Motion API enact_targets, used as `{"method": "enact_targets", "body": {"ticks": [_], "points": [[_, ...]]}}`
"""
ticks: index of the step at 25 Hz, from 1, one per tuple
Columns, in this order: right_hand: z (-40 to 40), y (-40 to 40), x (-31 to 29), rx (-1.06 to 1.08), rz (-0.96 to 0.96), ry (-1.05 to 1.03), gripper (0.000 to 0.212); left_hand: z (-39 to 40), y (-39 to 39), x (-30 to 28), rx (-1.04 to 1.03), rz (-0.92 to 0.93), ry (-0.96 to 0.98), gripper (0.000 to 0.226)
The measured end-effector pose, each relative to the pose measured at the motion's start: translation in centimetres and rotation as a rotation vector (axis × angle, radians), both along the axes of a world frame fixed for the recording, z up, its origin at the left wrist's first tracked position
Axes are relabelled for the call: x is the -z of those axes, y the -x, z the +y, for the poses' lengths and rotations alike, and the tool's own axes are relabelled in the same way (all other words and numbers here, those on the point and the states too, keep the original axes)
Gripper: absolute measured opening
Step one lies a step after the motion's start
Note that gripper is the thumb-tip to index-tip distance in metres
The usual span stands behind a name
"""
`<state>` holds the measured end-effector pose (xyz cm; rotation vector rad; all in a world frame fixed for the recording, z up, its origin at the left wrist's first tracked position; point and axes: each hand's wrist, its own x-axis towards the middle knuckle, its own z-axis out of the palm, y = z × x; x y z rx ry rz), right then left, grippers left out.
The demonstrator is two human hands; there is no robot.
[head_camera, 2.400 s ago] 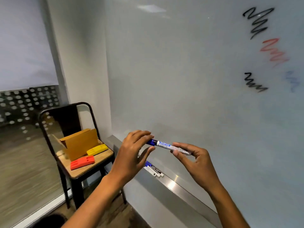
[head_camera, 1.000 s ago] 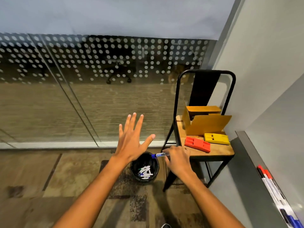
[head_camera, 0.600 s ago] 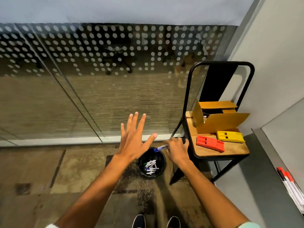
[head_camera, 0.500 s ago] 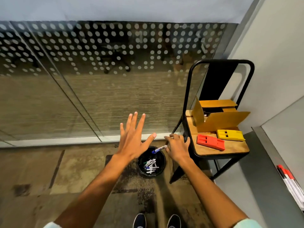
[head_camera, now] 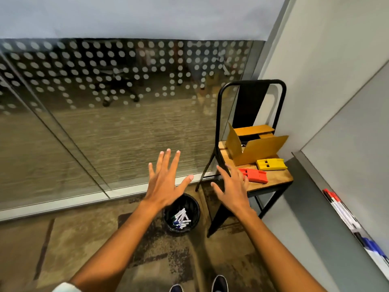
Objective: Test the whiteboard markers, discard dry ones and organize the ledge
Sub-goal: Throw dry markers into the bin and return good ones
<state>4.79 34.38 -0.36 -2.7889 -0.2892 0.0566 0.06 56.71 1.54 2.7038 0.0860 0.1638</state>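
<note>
A small black waste bin (head_camera: 192, 205) stands on the floor below my hands, with several discarded markers (head_camera: 181, 219) lying inside it. My left hand (head_camera: 165, 183) hovers above the bin with fingers spread wide and holds nothing. My right hand (head_camera: 232, 186) is beside it, fingers straight and spread, also holding nothing. At the right edge, the whiteboard ledge (head_camera: 328, 209) carries a row of markers (head_camera: 345, 216) with red, black and blue caps.
A black metal chair (head_camera: 271, 184) with a wooden seat stands right of the bin, holding an open cardboard box (head_camera: 254, 148), a yellow eraser (head_camera: 270, 164) and a red eraser (head_camera: 255, 175). A dotted glass wall (head_camera: 105, 102) lies ahead. My shoes (head_camera: 219, 284) show at the bottom.
My right hand let go of the blue marker it was pinching over the bin and spread its fingers. The marker is no longer in my hand. My left hand stayed open.
</note>
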Motion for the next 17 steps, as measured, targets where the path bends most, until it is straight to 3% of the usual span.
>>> {"method": "enact_targets", "body": {"ticks": [6, 17], "points": [[-2.5, 3.1, -2.8, 0.144, -0.156, 0.003, 0.071, -3.8, -1.2, -1.2, 0.19, -0.07, -0.001, 0.088], [-12.8, 9.6, -5.3, 0.511, -0.19, 0.172, 0.084, -15.4, -2.3, -2.5, 0.51, -0.121, 0.049, 0.091]]}}
